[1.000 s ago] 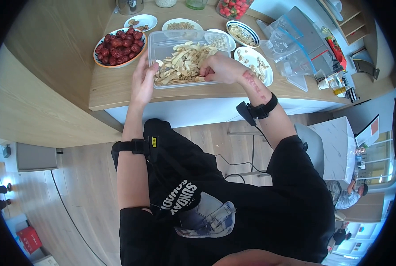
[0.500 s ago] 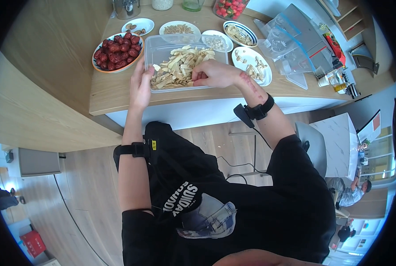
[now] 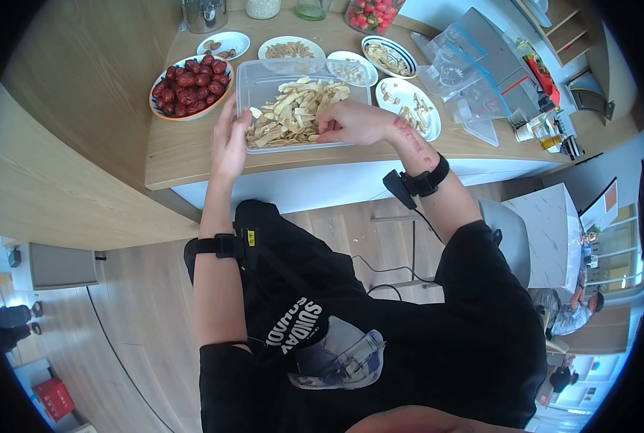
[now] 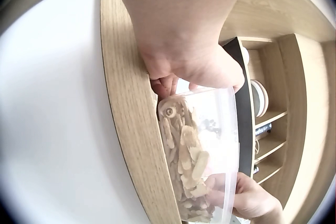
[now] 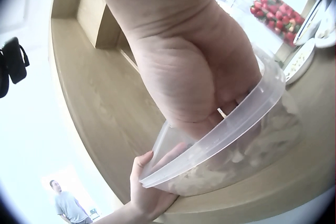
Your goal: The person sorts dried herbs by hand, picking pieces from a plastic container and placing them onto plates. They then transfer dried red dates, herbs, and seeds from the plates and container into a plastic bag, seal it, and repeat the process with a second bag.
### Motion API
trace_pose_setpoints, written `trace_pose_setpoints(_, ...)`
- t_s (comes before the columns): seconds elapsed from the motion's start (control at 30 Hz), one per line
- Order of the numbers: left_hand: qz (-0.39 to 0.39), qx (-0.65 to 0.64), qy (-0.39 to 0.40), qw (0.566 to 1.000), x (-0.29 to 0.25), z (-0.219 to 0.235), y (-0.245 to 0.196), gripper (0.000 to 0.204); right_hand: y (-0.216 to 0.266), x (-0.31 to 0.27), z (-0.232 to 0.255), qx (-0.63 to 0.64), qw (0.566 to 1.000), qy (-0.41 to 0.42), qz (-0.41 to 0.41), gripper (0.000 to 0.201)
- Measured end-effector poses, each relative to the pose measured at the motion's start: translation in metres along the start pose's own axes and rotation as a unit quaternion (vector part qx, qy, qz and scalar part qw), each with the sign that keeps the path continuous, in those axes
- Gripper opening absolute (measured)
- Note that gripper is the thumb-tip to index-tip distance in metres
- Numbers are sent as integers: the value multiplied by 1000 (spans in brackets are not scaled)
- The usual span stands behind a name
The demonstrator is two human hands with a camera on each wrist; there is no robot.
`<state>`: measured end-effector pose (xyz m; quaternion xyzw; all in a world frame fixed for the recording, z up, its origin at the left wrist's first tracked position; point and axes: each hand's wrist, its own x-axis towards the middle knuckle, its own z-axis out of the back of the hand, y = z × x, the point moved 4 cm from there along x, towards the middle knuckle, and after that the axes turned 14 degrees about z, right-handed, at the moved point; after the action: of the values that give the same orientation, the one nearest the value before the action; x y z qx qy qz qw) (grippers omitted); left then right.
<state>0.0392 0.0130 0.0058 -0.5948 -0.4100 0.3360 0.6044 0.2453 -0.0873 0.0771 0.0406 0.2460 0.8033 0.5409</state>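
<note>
A clear plastic box (image 3: 271,90) holding pale dried slices (image 3: 296,108) sits near the counter's front edge. My left hand (image 3: 228,141) grips its left end, thumb at the rim and fingers along the outside wall. Inside the box, at the right, my right hand (image 3: 356,123) reaches over the near rim with bent fingers among the slices. In the left wrist view, the fingertips of the right hand (image 4: 247,198) pinch at slices behind the clear wall. From the right wrist view, the palm (image 5: 184,77) hides most of what the fingers hold.
A bowl of red dates (image 3: 192,86) stands left of the box. Behind and to the right are small plates, a striped bowl (image 3: 390,56), an oval white plate (image 3: 408,105), a strawberry container (image 3: 372,14) and clear zip bags (image 3: 462,72). A cabinet wall (image 3: 98,72) borders the left.
The right hand shifts slightly left and toward the front of the box, its fingers staying among the slices. The left hand keeps its grip on the box. The view shifts a little.
</note>
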Motion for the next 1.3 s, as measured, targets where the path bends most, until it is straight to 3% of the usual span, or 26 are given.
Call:
trace_pose_setpoints(0.17,14,-5,-2,1000,-2,-1,-3,53,-3,-3,-2,56,998,-26,16,20)
trace_pose_setpoints(0.23,3,-2,3,1000,0,0,-2,54,-1,-6,-2,98,993,-20,60,20)
trace_pose_setpoints(0.37,8,-3,2,1000,-2,0,-2,53,3,-8,1,104,994,-2,37,19)
trace_pose_setpoints(0.47,-9,-9,-9,1000,-2,-1,-4,54,3,-11,2,32,999,-1,14,18)
trace_pose_setpoints(0.53,2,-24,-4,1000,-3,-1,-3,53,11,-17,18,-5,985,-148,85,18)
trace_pose_setpoints(0.57,3,-24,-9,1000,-3,0,-3,53,13,-19,25,-5,985,-145,89,18)
trace_pose_setpoints(0.63,10,-1,-3,1000,-2,0,-3,53,6,-30,51,31,958,-284,16,20)
trace_pose_setpoints(0.67,10,0,-6,1000,-2,2,-2,53,-4,-32,55,31,958,-283,18,20)
trace_pose_setpoints(0.73,0,31,-11,999,-1,2,-1,53,-44,-43,74,75,866,-494,21,25)
trace_pose_setpoints(0.77,-2,29,-10,1000,-1,2,-3,53,-66,-42,77,73,865,-495,22,25)
trace_pose_setpoints(0.83,17,0,2,1000,-3,1,-5,54,-132,-43,72,146,827,-530,-120,24)
trace_pose_setpoints(0.9,1,-6,2,1000,-2,0,-2,54,-191,-36,49,279,808,-495,-157,20)
trace_pose_setpoints(0.97,-14,-12,-3,1000,1,1,2,53,-178,-35,42,320,791,-489,-180,22)
trace_pose_setpoints(1.03,9,5,5,1000,3,2,6,54,-186,-30,34,269,832,-452,-176,28)
trace_pose_setpoints(1.1,7,2,2,1000,3,2,5,54,-173,-33,38,265,842,-434,-181,30)
trace_pose_setpoints(1.17,9,-1,3,1000,2,1,4,54,-165,-39,45,161,861,-431,-215,32)
trace_pose_setpoints(1.23,14,11,2,1000,1,2,3,53,-162,-39,50,166,842,-471,-207,27)
trace_pose_setpoints(1.3,14,8,1,1000,2,3,2,53,-79,-43,71,135,791,-596,-22,25)
